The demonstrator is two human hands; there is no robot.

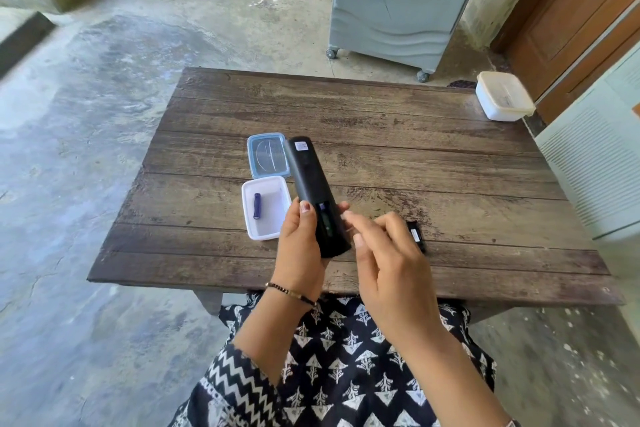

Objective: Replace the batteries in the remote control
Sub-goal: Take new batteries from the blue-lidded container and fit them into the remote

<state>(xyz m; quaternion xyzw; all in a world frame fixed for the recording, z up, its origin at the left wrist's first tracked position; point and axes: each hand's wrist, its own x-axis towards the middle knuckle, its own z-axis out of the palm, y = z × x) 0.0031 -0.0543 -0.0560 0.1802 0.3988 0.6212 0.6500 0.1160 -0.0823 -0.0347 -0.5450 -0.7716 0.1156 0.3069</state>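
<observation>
My left hand (300, 246) grips the lower end of a black remote control (311, 180), held back side up above the wooden table (433, 156). Its battery bay (325, 220) lies uncovered, and a blue battery shows at the bay's top end. My right hand (384, 253) hovers just right of the bay with fingers apart and nothing in them. The black battery cover (417, 234) rests on the table behind my right hand, partly hidden by it. A small white box (268, 224) to the left holds one blue battery (257, 205).
The box's clear lid with a blue rim (251, 156) lies behind it, partly under the remote's tip. A closed white container (504, 100) stands at the table's far right corner. A grey cooler on wheels (398, 3) stands beyond the table.
</observation>
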